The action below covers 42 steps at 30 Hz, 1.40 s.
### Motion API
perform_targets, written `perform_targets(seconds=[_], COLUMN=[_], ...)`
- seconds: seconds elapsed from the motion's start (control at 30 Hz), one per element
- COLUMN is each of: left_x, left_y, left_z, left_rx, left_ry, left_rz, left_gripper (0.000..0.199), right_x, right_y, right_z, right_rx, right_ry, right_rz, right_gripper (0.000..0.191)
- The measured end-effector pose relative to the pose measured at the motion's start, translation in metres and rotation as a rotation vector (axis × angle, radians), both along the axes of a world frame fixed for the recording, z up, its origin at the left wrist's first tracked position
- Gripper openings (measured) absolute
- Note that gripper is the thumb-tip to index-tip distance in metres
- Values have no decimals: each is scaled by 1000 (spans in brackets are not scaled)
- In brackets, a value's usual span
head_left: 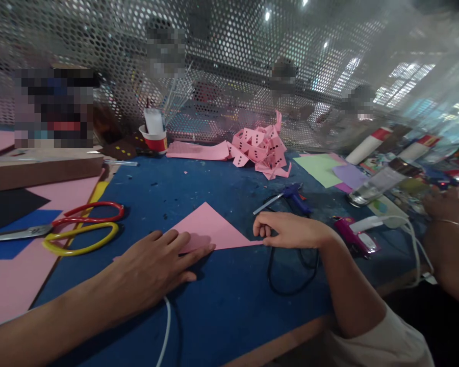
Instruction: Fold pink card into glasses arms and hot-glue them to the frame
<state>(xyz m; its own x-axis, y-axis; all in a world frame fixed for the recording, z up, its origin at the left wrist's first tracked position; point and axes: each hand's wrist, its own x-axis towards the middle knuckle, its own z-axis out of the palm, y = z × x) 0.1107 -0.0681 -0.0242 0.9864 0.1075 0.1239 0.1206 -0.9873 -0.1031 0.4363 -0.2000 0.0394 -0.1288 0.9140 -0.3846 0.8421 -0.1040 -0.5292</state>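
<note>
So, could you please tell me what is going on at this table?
A person is handling a triangular-looking piece of pink paper on the blue table. The left hand rests on its left part, while the fingertips of the right hand are at its right tip. Scissors lie to the left, a blue glue gun beyond the right hand, and a cluster of pink paper shapes towards the back.

A grey perforated screen (229, 56) stands along the far side of the blue worktop (229, 300). Small bright lights (267, 16) shine through the screen's upper part; beyond its right part, bright windows (403, 81) show blurred.
</note>
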Motion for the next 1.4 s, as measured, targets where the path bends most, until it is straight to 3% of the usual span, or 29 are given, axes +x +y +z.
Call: perform_targets(seconds=[0.13, 0.27, 0.37, 0.53, 0.7, 1.2, 1.4], left_x=[0, 2, 4, 6, 5, -3, -23], left_y=[0, -1, -3, -6, -7, -8, -8], left_z=[-1, 3, 7, 10, 9, 9, 3], left_rx=[-6, 31, 56, 91, 84, 35, -29], left_ry=[-20, 8, 41, 77, 71, -10, -31], left_rz=[-8, -11, -17, 10, 9, 27, 66], left_gripper=[47, 45, 43, 43, 45, 37, 58], right_x=[-6, -34, -62, -89, -91, -84, -81], right_y=[0, 5, 11, 20, 20, 15, 16], right_z=[6, 5, -9, -38, -43, -40, -42], right_rx=[108, 263, 390, 466, 470, 428, 428], right_ry=[65, 150, 164, 19, -19, 14, 31], right_rz=[15, 40, -6, 24, 20, 48, 55], right_gripper=[29, 22, 5, 6, 6, 29, 29])
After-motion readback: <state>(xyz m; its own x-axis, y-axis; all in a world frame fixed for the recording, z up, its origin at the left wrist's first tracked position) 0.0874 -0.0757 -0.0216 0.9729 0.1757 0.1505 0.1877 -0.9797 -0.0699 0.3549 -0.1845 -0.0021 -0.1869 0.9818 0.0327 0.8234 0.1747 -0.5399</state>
